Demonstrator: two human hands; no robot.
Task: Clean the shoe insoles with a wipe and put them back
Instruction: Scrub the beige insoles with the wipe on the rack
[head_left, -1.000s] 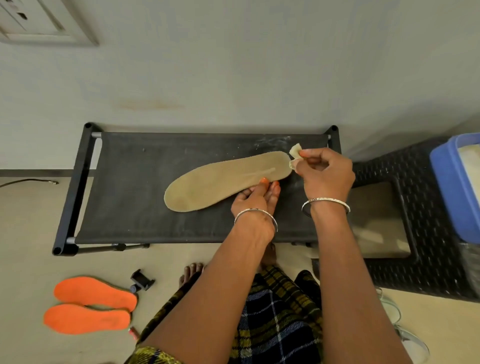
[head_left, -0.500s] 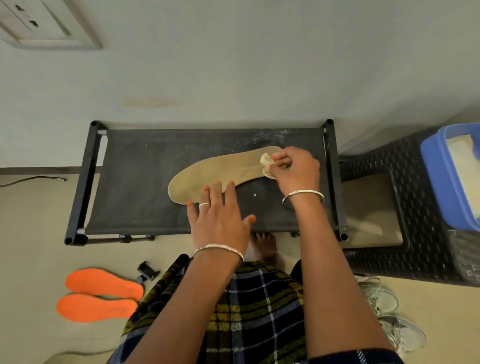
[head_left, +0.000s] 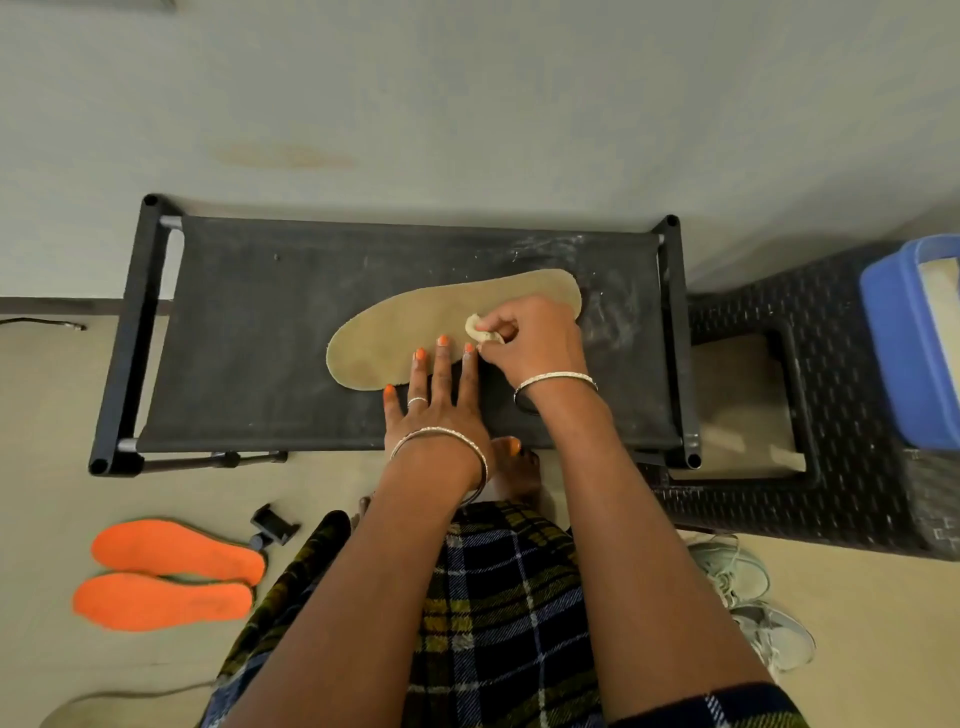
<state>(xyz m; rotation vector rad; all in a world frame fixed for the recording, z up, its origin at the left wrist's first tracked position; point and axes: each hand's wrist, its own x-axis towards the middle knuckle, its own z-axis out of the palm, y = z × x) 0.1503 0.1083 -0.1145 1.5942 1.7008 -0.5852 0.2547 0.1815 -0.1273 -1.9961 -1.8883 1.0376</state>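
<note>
Tan insole (head_left: 395, 332): 1 | orange insoles (head_left: 176, 552): 2 | wipe (head_left: 475, 330): 1 | shoes (head_left: 737, 569): 2 | rack (head_left: 260, 338): 1 | blue tub (head_left: 904, 343): 1

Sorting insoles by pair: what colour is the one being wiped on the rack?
The insole under the wipe is plain tan-beige, clearest in the head view.

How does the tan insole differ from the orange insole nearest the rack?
The tan insole lies on the rack, the orange insole on the floor. The left hand presses the tan insole, the right hand holds a wipe on it; nothing touches the orange insole. Both lie flat.
</note>
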